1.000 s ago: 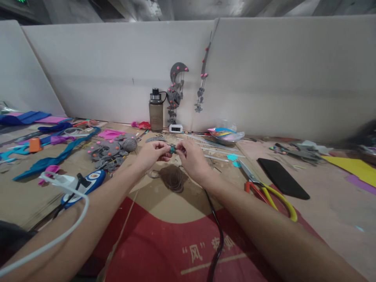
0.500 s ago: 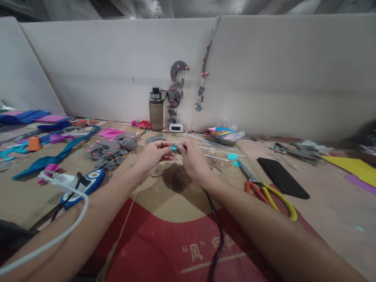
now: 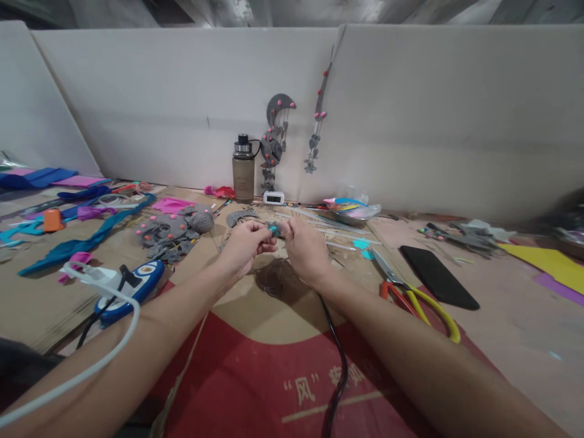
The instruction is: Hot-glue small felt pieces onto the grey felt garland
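Between my two hands is a small grey and turquoise felt piece (image 3: 274, 229), partly covered by fingers. My left hand (image 3: 246, 246) pinches its left side with thumb and forefinger, the other fingers curled. My right hand (image 3: 305, 249) is closed on its right side, fingers mostly hidden behind the back of the hand. Below them, a coil of brown cord (image 3: 270, 280) lies on the cardboard in shadow. A grey felt crescent (image 3: 241, 216) rests just beyond my left hand. Turquoise felt flowers (image 3: 361, 244) lie to the right of my right hand.
Open-bladed scissors (image 3: 401, 289) and a black phone (image 3: 438, 277) lie right. A black cable (image 3: 336, 365) crosses the red-printed cardboard. Left are a blue power strip (image 3: 130, 293), grey felt pieces with pompoms (image 3: 166, 231) and felt strips. A bottle (image 3: 243, 170) and a small clock (image 3: 274, 198) stand behind.
Both hands have shifted slightly right and closer together around the felt piece. Less of its turquoise shows, more grey. The grey crescent behind is less covered.
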Action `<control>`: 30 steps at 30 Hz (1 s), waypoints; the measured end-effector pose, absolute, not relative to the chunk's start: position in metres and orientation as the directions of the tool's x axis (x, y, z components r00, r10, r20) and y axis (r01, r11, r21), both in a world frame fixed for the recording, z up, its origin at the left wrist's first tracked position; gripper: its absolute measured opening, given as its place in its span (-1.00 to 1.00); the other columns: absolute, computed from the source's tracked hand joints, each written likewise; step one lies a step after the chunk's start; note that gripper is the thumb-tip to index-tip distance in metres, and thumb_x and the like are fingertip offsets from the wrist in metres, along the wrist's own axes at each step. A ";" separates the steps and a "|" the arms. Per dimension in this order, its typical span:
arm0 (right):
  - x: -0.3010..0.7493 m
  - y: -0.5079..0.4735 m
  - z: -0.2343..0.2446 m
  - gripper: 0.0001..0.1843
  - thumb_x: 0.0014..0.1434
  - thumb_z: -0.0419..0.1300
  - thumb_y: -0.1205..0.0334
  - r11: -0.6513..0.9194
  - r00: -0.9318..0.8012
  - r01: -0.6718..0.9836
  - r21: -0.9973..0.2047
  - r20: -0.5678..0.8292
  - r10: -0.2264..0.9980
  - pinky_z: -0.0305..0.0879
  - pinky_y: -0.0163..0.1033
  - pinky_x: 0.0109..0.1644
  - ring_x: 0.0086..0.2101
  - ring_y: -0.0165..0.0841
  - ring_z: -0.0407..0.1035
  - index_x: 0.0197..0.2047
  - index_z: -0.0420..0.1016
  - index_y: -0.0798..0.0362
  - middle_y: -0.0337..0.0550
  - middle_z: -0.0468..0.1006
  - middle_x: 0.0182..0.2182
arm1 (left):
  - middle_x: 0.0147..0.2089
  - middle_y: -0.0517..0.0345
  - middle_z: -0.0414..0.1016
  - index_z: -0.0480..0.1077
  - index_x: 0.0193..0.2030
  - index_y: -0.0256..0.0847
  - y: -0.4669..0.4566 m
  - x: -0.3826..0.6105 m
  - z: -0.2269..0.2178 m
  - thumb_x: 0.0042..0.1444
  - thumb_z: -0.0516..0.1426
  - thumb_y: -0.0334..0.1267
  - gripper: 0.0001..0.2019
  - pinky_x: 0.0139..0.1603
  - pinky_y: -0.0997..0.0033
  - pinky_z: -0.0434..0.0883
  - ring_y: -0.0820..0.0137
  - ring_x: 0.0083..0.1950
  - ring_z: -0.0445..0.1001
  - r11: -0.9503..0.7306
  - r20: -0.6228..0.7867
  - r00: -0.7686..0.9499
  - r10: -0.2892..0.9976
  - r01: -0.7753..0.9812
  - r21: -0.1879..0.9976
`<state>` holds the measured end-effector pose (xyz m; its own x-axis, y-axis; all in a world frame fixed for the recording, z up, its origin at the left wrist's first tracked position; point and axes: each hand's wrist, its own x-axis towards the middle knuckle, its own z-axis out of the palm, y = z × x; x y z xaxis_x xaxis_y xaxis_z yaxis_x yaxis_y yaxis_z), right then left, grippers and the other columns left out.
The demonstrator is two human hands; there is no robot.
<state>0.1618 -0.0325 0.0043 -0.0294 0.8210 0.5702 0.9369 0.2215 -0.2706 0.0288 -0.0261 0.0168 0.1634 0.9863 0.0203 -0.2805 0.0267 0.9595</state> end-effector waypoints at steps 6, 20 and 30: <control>0.163 -0.032 0.007 -0.58 0.33 -0.11 0.08 0.280 0.015 0.844 -0.457 0.542 0.840 -0.07 -0.27 -0.38 -0.47 -0.38 0.25 -0.41 0.42 0.06 -0.17 0.48 -0.48 | -0.44 0.17 0.44 0.38 -0.36 -0.34 -0.029 0.031 0.017 -0.09 0.21 -0.51 -0.87 -0.35 0.49 0.45 0.55 -0.51 0.44 0.042 0.045 0.260 0.964 -0.320 0.946; 0.165 -0.032 0.005 -0.48 0.31 -0.10 -0.04 0.331 0.040 0.754 -0.567 0.543 0.839 -0.03 -0.31 -0.41 -0.55 -0.44 0.20 -0.51 0.42 0.06 -0.24 0.41 -0.58 | -0.48 0.20 0.44 0.38 -0.42 -0.32 -0.028 0.033 0.011 -0.07 0.21 -0.51 -0.91 -0.37 0.53 0.44 0.55 -0.50 0.45 0.047 0.068 0.269 0.961 -0.401 0.915; 0.169 -0.030 0.002 -0.47 0.32 -0.16 -0.07 0.327 -0.011 0.835 -0.443 0.581 0.814 0.01 -0.29 -0.37 -0.44 -0.37 0.29 -0.39 0.49 0.03 -0.18 0.49 -0.47 | -0.50 0.16 0.43 0.42 -0.46 -0.34 -0.035 0.037 0.015 -0.06 0.21 -0.51 -0.94 -0.51 0.60 0.37 0.50 -0.45 0.49 0.206 -0.074 0.346 0.935 -0.361 0.909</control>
<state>0.1690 -0.0300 0.0016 -0.0108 0.8136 0.5814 0.8348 0.3274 -0.4427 0.0366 -0.0347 0.0152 0.3462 0.9353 -0.0738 -0.3614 0.2055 0.9095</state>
